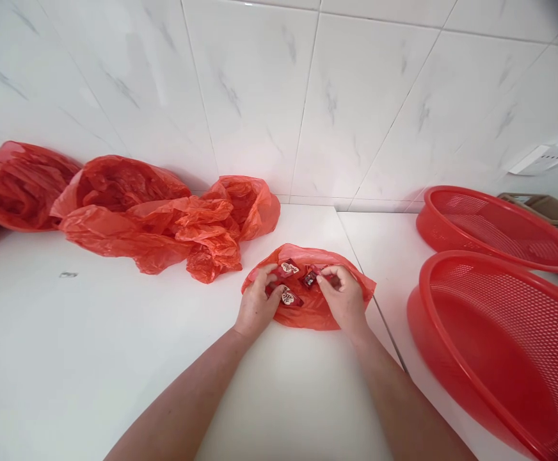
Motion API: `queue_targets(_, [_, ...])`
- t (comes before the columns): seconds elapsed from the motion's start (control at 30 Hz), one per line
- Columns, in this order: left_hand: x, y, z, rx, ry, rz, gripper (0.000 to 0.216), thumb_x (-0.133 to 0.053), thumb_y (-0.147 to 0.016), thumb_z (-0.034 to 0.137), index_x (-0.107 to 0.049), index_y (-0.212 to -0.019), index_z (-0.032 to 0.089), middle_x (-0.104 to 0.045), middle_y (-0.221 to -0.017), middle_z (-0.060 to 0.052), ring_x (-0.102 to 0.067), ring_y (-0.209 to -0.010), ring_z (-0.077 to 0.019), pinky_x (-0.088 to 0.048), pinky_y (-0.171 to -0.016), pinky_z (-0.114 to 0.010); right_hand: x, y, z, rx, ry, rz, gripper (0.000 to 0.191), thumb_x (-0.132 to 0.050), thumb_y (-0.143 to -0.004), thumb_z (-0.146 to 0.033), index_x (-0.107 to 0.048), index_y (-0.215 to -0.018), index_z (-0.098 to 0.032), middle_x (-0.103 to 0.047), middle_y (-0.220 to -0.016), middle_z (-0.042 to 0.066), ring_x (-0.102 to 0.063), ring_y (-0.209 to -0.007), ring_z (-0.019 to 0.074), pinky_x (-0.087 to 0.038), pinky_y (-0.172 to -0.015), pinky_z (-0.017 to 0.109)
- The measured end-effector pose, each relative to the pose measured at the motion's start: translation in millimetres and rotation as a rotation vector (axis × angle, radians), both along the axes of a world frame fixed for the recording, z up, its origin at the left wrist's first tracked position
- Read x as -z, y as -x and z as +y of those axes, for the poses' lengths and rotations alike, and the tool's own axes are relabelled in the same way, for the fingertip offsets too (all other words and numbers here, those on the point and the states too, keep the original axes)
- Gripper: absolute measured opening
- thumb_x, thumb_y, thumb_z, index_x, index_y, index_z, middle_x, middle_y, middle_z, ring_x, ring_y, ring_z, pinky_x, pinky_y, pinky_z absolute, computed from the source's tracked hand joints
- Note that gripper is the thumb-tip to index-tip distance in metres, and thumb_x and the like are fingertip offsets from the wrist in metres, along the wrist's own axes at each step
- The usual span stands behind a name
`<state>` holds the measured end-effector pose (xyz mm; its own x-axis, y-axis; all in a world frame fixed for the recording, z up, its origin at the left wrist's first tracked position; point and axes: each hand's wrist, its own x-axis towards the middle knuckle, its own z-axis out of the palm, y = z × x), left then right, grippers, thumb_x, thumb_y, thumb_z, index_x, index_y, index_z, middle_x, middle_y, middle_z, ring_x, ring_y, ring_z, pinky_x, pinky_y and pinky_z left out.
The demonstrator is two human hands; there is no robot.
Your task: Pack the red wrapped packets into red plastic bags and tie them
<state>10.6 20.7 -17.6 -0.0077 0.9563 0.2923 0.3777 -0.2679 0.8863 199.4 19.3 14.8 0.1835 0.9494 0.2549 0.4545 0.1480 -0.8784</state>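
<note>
A red plastic bag (322, 318) lies spread on the white table in front of me. On it are small red packets with round cream labels, an upper packet (287, 268) and a lower packet (290, 296). My left hand (256, 303) is at their left ends, thumb and fingers apart, with the thumb touching the lower one. Between the thumb and fingers of my right hand (345, 299) is the end of a small dark red packet (310, 278), pinched just above the bag. Another red packet partly shows behind those right fingers.
Crumpled red plastic bags (130, 198) line the wall on the left. Two red perforated baskets, a near basket (423, 314) and a far basket (427, 221), stand to the right. Behind them is a cardboard box (555, 208). A seam (389, 333) divides the tabletop.
</note>
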Motion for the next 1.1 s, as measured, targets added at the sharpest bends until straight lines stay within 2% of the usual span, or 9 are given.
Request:
queue_targets(0.07, [1.0, 0.9, 0.5, -0.006, -0.015, 0.023, 0.042, -0.051, -0.082, 0.016, -0.049, -0.122, 0.028, -0.068, -0.097, -0.002, -0.065, -0.084, -0.0192, -0.051, -0.076, -0.036, 1.3, 5.6, -3.2, -0.136, 0.025, -0.069, 0.013, -0.055, -0.081, -0.034, -0.059, -0.076, -0.023, -0.064, -0.075, 0.001, -0.058, -0.066, 0.0163, -0.048, -0.061, 0.031])
queue_targets(0.17, [2.5, 1.9, 1.6, 0.021, -0.029, 0.037, 0.043, -0.045, -0.081, 0.01, -0.053, -0.12, 0.028, -0.068, -0.092, -0.001, -0.064, -0.084, -0.0185, -0.052, -0.077, -0.035, 9.0, 19.8, -7.7, -0.279, 0.075, -0.241, 0.009, -0.056, -0.079, -0.031, -0.061, -0.081, -0.025, -0.064, -0.079, 0.0, -0.059, -0.067, 0.0168, -0.047, -0.061, 0.03])
queue_targets(0.3, [2.2, 2.2, 2.1, 0.037, -0.01, 0.058, 0.043, -0.043, -0.081, 0.008, -0.055, -0.117, 0.028, -0.068, -0.091, -0.001, -0.065, -0.084, -0.0181, -0.052, -0.077, -0.034, 22.1, 38.2, -11.2, -0.203, 0.013, -0.552, 0.025, -0.063, -0.069, -0.029, -0.061, -0.094, -0.026, -0.063, -0.095, 0.003, -0.059, -0.068, 0.0186, -0.041, -0.054, 0.029])
queue_targets(0.4, [0.4, 2.7, 1.7, 0.007, -0.007, 0.08, 0.043, -0.041, -0.08, 0.007, -0.055, -0.116, 0.027, -0.067, -0.098, -0.002, -0.063, -0.092, -0.018, -0.051, -0.081, -0.035, 24.1, 42.3, -12.0, -0.149, -0.023, -0.648, 0.018, -0.059, -0.067, -0.024, -0.057, -0.085, -0.023, -0.062, -0.086, 0.003, -0.057, -0.063, 0.0169, -0.035, -0.049, 0.027])
queue_targets(0.63, [-3.0, 5.1, 1.1, -0.023, -0.018, 0.093, 0.039, -0.041, -0.083, 0.01, -0.055, -0.115, 0.025, -0.067, -0.1, -0.002, -0.063, -0.095, -0.0174, -0.05, -0.085, -0.034, 7.4, 27.8, -12.7, 0.048, -0.014, -0.438, 0.016, -0.059, -0.07, -0.034, -0.049, -0.077, -0.023, -0.059, -0.066, -0.004, -0.054, -0.055, 0.0128, -0.039, -0.052, 0.024])
queue_targets(0.8, [-5.1, 6.0, -0.7, 0.025, -0.06, 0.139, 0.04, -0.041, -0.083, 0.01, -0.054, -0.117, 0.025, -0.068, -0.099, -0.002, -0.063, -0.094, -0.0169, -0.05, -0.082, -0.032, 0.5, 19.1, -9.7, 0.147, -0.034, -0.365, 0.017, -0.061, -0.07, -0.034, -0.053, -0.08, -0.023, -0.063, -0.071, -0.002, -0.058, -0.062, 0.0152, -0.044, -0.058, 0.027])
queue_targets(0.93, [-9.7, 5.2, -4.5, 0.179, -0.122, 0.266, 0.044, -0.042, -0.081, 0.007, -0.051, -0.121, 0.025, -0.069, -0.096, 0.0, -0.063, -0.092, -0.0155, -0.05, -0.08, -0.029, -2.7, 11.8, -6.9, 0.043, -0.012, -0.331, 0.028, -0.063, -0.071, -0.043, -0.06, -0.092, -0.024, -0.068, -0.092, 0.002, -0.063, -0.082, 0.0203, -0.048, -0.067, 0.031])
queue_targets(1.0, [-11.8, 5.5, -5.3, 0.134, -0.184, 0.333, 0.041, -0.045, -0.081, 0.008, -0.052, -0.118, 0.023, -0.068, -0.093, -0.001, -0.062, -0.089, -0.0166, -0.05, -0.078, -0.03, -5.7, 4.4, -7.3, 0.039, -0.009, -0.334, 0.031, -0.06, -0.075, -0.047, -0.062, -0.096, -0.024, -0.068, -0.097, 0.004, -0.062, -0.087, 0.0216, -0.048, -0.07, 0.033])
queue_targets(1.1, [-12.6, 8.5, -3.1, -0.013, -0.288, 0.411, 0.029, -0.048, -0.081, 0.011, -0.055, -0.108, 0.021, -0.066, -0.091, -0.004, -0.06, -0.087, -0.0184, -0.049, -0.079, -0.032, -11.9, -11.8, -14.1, 0.101, 0.008, -0.421, 0.027, -0.053, -0.081, -0.044, -0.063, -0.096, -0.024, -0.069, -0.098, 0.004, -0.063, -0.082, 0.021, -0.048, -0.072, 0.035])
